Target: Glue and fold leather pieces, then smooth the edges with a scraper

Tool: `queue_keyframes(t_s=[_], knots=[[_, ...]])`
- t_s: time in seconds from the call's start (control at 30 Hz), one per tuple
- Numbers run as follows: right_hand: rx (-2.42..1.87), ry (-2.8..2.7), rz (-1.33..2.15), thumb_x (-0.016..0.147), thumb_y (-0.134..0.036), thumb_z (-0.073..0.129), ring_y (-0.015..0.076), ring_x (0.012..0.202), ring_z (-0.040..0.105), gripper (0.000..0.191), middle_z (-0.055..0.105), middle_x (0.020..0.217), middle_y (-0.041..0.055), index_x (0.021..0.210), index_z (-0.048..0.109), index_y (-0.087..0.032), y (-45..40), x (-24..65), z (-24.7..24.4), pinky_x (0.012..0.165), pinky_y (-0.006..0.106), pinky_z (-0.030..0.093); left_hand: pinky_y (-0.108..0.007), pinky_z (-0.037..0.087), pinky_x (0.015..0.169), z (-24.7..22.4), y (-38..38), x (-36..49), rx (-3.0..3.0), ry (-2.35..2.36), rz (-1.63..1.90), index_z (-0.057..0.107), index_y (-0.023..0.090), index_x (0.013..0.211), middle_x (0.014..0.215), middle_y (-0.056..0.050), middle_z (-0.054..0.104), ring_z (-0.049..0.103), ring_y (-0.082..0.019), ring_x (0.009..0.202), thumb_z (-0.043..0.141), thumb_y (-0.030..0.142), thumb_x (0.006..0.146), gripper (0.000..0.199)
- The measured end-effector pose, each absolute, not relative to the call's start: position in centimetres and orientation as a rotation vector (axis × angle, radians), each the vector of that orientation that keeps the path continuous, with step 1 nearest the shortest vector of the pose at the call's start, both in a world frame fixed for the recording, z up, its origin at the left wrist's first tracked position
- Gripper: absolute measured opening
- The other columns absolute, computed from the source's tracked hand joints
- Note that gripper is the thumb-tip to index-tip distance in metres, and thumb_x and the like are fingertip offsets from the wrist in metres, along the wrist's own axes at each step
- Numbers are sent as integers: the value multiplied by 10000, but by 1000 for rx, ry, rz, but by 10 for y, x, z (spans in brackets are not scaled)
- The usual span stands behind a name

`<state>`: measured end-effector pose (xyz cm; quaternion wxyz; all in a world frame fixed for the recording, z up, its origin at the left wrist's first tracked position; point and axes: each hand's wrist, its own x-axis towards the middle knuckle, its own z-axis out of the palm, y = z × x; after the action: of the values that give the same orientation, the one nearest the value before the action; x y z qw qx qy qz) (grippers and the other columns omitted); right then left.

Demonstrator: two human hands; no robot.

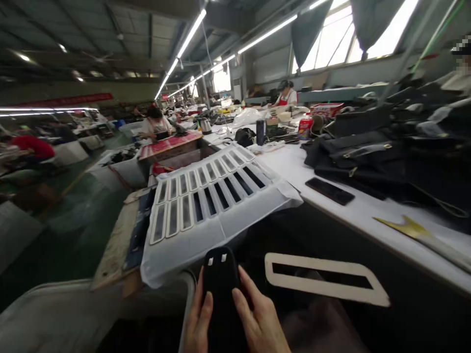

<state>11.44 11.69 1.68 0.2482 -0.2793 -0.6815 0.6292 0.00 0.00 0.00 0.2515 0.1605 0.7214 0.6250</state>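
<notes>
Between my two hands is a long black piece with a rounded end [222, 279], and two small white tabs show near its tip. My left hand [199, 314] grips its left edge, thumb on top. From the other side my right hand [256, 314] grips the right edge, also with the thumb on top. The lower end of the piece runs out of view. Right of my hands lies a cream frame-shaped piece [305, 283] with a long slot, on dark material. Ahead, a white-covered board [221, 230] carries rows of slotted frames [186, 213], some pale-rimmed, some showing dark strips.
A white worktable [283, 166] runs along the right, holding a phone [329, 190], black bags [353, 157], a dark bottle [260, 132] and a red packet [305, 126]. A yellow-and-white tool-like item [408, 228] lies near its edge. Other people sit farther back. A white bin [189, 299] stands left of my hands.
</notes>
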Motion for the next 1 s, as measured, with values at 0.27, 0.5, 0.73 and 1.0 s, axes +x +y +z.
queue_keyframes(t_s=[0.27, 0.5, 0.73, 1.0], knots=[[-728, -1933, 1545, 980, -432, 455, 239, 1043, 694, 467, 716, 1158, 122, 1338, 579, -159, 116, 107, 23, 907, 278, 543, -436, 321, 1177, 8, 9, 12, 384, 2049, 1723, 616, 214, 1303, 1380, -69, 586, 451, -309, 1354, 578, 580, 872, 567], [-698, -1881, 1558, 984, -470, 420, 244, 971, 711, 461, 733, 1093, 127, 1256, 637, -168, 114, 111, 28, 818, 251, 559, -423, 365, 1153, 4, 16, 25, 328, 2133, 1757, 658, 207, 1249, 1363, -58, 600, 430, -314, 1368, 589, 540, 864, 514], [-752, -1710, 1698, 941, -523, 500, 172, 619, 651, 452, 750, 866, 84, 1147, 692, -169, 116, 112, 31, 720, 249, 557, -382, 337, 1167, 12, 23, 41, 273, 2136, 1857, 639, 203, 1267, 1403, -51, 568, 393, -290, 1395, 573, 534, 876, 517], [-676, -1471, 2031, 853, -606, 598, 262, 833, 696, 512, 741, 922, 110, 1084, 702, -161, 118, 122, 24, 749, 323, 566, -418, 204, 1213, 42, 42, 6, 610, 1895, 1895, 564, 265, 1353, 1472, -24, 500, 370, -256, 1407, 345, 580, 971, 541]])
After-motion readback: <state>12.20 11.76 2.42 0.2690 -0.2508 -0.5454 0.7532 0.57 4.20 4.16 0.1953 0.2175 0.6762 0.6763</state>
